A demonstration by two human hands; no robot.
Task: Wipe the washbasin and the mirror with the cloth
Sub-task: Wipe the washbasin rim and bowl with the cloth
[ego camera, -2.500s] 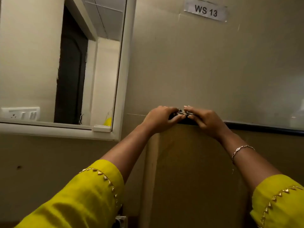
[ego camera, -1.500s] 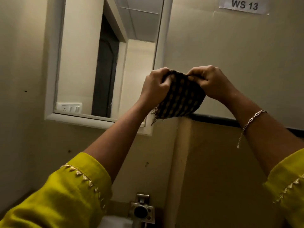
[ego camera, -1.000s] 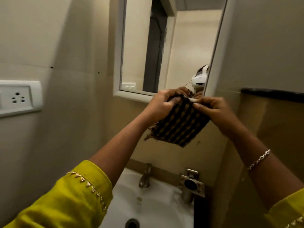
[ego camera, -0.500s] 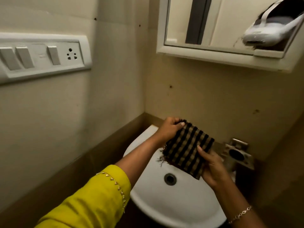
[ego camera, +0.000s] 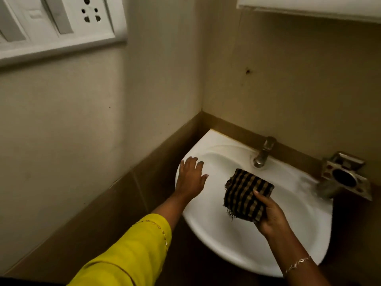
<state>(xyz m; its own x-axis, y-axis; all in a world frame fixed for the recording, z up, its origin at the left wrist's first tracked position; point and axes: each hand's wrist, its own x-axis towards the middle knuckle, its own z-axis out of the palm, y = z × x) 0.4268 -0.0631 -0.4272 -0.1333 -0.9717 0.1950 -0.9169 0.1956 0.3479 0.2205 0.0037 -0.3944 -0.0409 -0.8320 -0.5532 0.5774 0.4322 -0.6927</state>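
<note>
A white corner washbasin [ego camera: 231,242] sits low in the view, with a steel tap [ego camera: 263,152] at its back. My right hand [ego camera: 270,214] grips a folded black-and-tan checked cloth [ego camera: 245,194] over the bowl, thumb on top of the fabric. My left hand [ego camera: 190,177] lies with straight, spread fingers on the basin's left rim and holds nothing. Only the white lower frame of the mirror [ego camera: 309,7] shows at the top right; its glass is out of view.
A white switch and socket plate [ego camera: 55,25] is on the left wall. A steel holder [ego camera: 344,175] is fixed to the wall right of the basin. A brown tile band [ego camera: 127,193] runs along both walls behind the basin.
My left hand let go of the cloth and moved left onto the basin rim. My right hand alone now holds the cloth, lower over the bowl. The view has tilted down.
</note>
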